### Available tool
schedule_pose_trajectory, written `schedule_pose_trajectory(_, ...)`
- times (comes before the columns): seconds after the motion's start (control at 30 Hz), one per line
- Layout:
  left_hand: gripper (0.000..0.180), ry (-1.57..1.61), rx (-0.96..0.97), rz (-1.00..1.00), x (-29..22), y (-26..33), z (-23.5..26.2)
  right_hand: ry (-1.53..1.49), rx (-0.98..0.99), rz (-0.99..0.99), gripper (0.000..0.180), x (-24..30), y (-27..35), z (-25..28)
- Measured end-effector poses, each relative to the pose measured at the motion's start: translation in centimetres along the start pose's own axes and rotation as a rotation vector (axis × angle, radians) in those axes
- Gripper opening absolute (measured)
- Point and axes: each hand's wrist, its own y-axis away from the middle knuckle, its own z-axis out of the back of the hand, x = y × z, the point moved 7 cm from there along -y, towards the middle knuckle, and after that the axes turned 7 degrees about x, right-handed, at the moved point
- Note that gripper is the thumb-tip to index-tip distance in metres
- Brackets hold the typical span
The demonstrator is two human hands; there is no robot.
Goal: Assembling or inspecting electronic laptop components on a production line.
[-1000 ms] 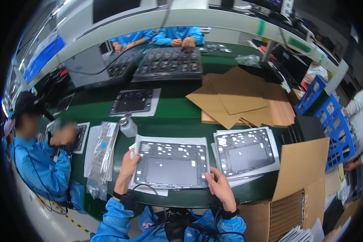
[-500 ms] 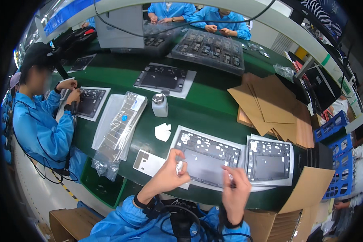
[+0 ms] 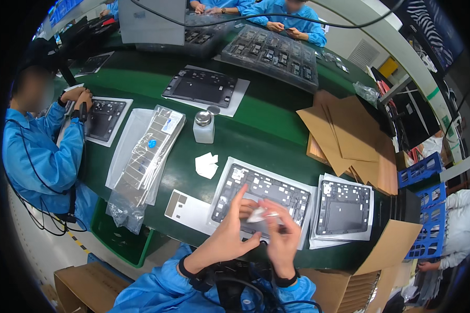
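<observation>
The wearer's hands (image 3: 227, 232) (image 3: 283, 242) number two, the bottle (image 3: 204, 131) one.

Dark rectangular panel (image 3: 277, 189); white-patched; flat on white sheet (image 3: 312, 195); partly hidden; crumpled white piece (image 3: 256, 214); held above panel

Can see brown cardboard sheets (image 3: 344, 128) fanned out on R side of green table (image 3: 266, 130), w/ crumpled clear film (image 3: 367, 92) behind & blue plastic crates (image 3: 424, 229) off R edge. At back, note clear parts tray (image 3: 261, 72) nr co-worker in blue (image 3: 303, 26). Also spot seated co-worker (image 3: 42, 156) far L, green bin (image 3: 120, 249) below, cardboard box (image 3: 89, 284) btm L, divided carton (image 3: 326, 284) btm R.
</observation>
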Motion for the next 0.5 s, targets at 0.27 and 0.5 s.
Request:
schedule_pose_trajectory(0.27,0.052,-1.003,-0.084,-0.089,3.0,-1.0,5.0,0.900,0.226,-0.071,0.028,-0.9,-7.3,4.4)
schedule_pose_trajectory(0.5,0.049,-1.039,0.089,-0.077,3.9,-1.1,3.9,0.877,0.241,-0.209,0.019,-5.6,-11.3,0.9)
